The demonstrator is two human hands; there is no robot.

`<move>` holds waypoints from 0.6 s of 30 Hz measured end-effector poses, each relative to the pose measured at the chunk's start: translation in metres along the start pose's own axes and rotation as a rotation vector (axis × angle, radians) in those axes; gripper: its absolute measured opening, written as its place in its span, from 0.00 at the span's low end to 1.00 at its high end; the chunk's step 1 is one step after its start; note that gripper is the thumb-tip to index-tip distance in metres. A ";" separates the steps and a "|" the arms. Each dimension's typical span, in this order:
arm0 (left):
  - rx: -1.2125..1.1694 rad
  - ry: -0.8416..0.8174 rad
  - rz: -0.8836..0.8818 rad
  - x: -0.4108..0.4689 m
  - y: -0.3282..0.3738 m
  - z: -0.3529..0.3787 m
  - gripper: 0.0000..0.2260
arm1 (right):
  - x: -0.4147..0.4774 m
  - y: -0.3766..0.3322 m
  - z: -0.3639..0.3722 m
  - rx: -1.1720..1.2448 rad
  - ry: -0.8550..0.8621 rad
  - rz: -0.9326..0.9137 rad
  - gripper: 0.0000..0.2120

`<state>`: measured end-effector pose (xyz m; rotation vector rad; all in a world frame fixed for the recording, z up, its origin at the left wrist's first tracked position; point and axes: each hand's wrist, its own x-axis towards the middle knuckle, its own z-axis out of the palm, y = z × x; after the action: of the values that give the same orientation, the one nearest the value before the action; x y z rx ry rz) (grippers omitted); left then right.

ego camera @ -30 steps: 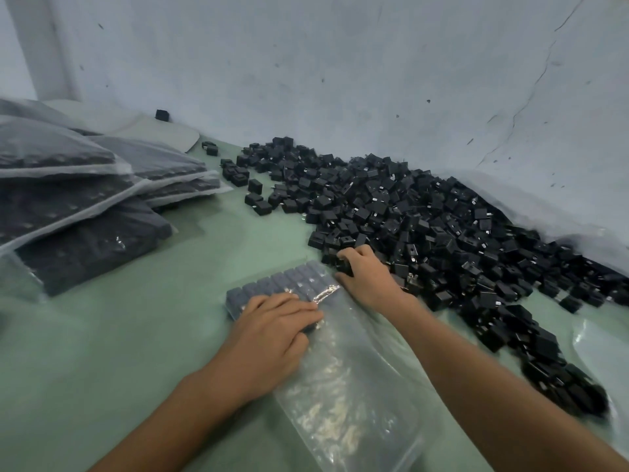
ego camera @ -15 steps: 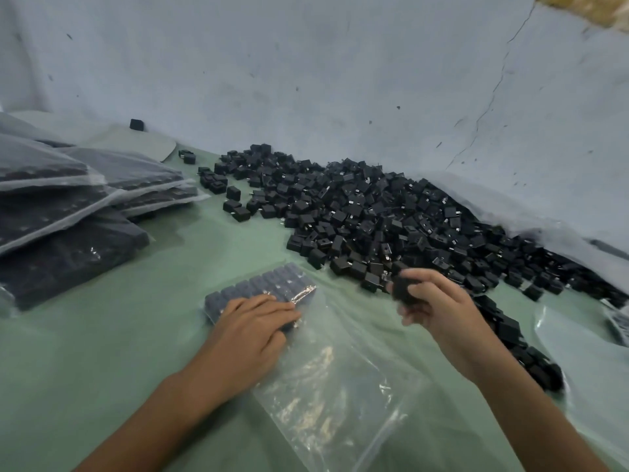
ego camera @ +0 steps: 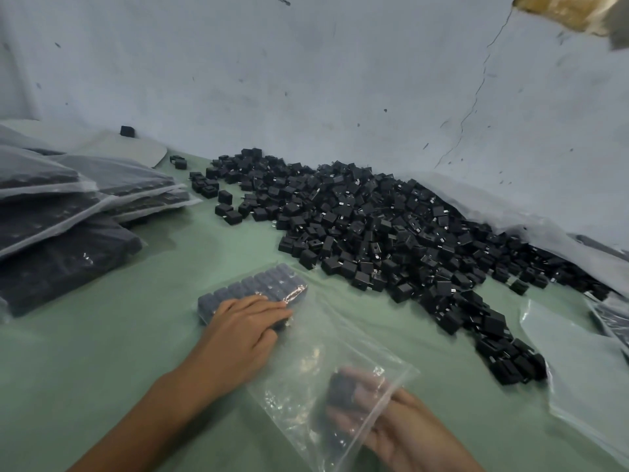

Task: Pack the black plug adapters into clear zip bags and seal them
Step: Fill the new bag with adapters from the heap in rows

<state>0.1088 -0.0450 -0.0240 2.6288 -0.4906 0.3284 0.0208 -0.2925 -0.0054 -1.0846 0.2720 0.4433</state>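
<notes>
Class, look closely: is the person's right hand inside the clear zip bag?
Yes, the right hand shows through the clear zip bag, carrying a black adapter in.

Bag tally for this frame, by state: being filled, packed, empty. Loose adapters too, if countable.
Bag being filled: 1
Packed bags stacked at left: at least 4
Empty bags at right: at least 1
Total: at least 6 bags
Loose adapters: too many to count
</notes>
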 end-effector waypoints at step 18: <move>0.040 0.041 0.056 -0.003 0.005 -0.003 0.29 | 0.116 0.003 0.070 -0.692 0.222 -0.492 0.17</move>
<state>0.1035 -0.0466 -0.0205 2.6448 -0.5497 0.4131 0.1214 -0.2042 -0.0260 -1.8248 0.0307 -0.0450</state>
